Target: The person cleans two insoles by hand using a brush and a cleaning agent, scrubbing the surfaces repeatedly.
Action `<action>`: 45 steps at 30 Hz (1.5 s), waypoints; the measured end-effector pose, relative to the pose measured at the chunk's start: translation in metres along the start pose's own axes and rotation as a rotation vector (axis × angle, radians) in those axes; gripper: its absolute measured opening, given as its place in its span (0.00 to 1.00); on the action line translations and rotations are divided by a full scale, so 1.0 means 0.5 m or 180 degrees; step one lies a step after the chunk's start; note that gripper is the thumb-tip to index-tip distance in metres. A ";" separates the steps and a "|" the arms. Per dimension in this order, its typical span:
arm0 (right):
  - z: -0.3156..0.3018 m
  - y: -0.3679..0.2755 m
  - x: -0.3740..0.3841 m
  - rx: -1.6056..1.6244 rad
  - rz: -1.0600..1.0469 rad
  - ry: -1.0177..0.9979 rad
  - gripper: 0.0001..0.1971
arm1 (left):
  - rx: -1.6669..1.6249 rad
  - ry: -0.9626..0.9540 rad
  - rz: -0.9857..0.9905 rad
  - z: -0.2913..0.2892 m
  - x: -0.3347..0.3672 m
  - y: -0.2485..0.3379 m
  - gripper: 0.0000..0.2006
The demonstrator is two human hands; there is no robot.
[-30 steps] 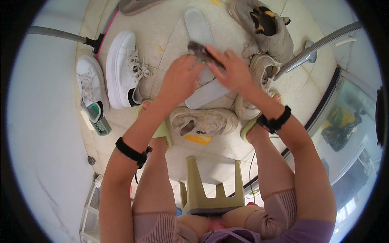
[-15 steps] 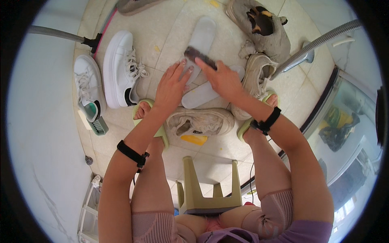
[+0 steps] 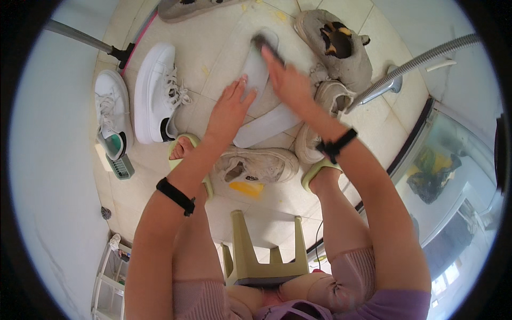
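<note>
- Nearest us, a pale green stool (image 3: 242, 256) stands between our legs.
- Beyond it, a dirty cream shoe (image 3: 261, 164) lies on its side on the tiled floor (image 3: 197, 74).
- Just past that shoe, we see a loose white insole (image 3: 266, 126) lying at a slant.
- Our left hand (image 3: 228, 111) has its fingers stretched out, the tips at the near part of another white insole (image 3: 256, 69).
- This other insole lies on the tiles before us, pointing away.
- Our right hand (image 3: 290, 85) grips a dark brush (image 3: 268, 48), blurred, over the insole's far part; we cannot tell whether the bristles touch.
- To our left stand two white shoes (image 3: 153, 96) with laces.
- Farther off to the right sits a grubby grey shoe (image 3: 349, 66).
</note>
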State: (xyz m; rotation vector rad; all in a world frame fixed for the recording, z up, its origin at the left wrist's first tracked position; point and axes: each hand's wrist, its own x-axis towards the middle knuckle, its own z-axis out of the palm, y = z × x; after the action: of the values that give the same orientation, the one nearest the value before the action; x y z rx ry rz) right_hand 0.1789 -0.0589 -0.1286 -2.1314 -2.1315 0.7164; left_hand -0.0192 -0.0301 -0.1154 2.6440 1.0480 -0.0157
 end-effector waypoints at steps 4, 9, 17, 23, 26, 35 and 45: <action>-0.025 0.042 0.125 0.0218 0.0363 0.0936 0.26 | 0.0119 0.0359 0.0080 -0.002 0.023 0.011 0.21; 0.044 -0.020 -0.019 0.0238 -0.0100 0.0407 0.31 | 0.0011 -0.0036 -0.0147 0.015 0.026 -0.002 0.30; 0.043 -0.042 0.035 0.0426 0.0026 0.0467 0.30 | 0.0931 0.0252 -0.0061 0.038 0.052 0.000 0.23; -0.027 0.046 0.110 -0.0023 0.0059 0.0704 0.30 | 0.1074 0.0344 0.0137 0.021 0.070 0.036 0.24; -0.010 -0.003 0.100 0.0311 -0.0010 0.1033 0.30 | 0.1189 0.0098 -0.0117 0.060 0.058 0.029 0.25; -0.035 0.005 0.112 -0.0038 0.0079 0.0697 0.28 | 0.1071 0.0228 -0.0089 0.034 0.079 0.045 0.26; -0.023 -0.003 0.109 0.0248 0.0213 0.0565 0.28 | 0.1060 0.0101 -0.0174 0.053 0.088 0.049 0.26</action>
State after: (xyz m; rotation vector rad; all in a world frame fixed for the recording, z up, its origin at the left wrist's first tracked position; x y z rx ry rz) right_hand 0.1787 -0.0037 -0.1335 -2.1466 -1.9206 0.5805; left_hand 0.0324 -0.0250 -0.1393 2.9160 1.2208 -0.1753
